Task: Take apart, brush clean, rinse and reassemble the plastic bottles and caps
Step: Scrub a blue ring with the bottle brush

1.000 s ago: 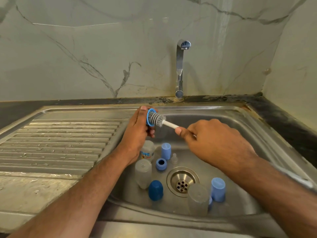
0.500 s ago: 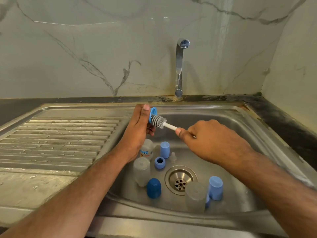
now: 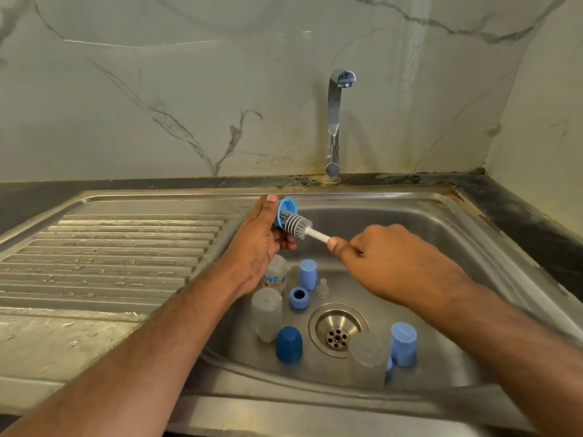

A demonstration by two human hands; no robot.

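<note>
In the sink (image 3: 473,234) basin, loose blue caps and clear bottles stand around the drain (image 3: 337,330). Above them the right hand (image 3: 388,263) grips the brush (image 3: 298,226) handle; its bristles enter, seemingly, the blue collar ring (image 3: 285,207) pinched by the left hand (image 3: 258,244).

Held ring cap (image 3: 285,209) light blue; brush (image 3: 298,226) grey bristles, white handle. Dome cap (image 3: 288,344) dark blue; tall caps (image 3: 308,274) pale blue. Bottles (image 3: 266,313) frosted clear (one (image 3: 276,274) with blue-printed label). Sink (image 3: 441,216) silver steel, ridged drainboard. Wall (image 3: 157,89) pale marble, grey veins.
</note>
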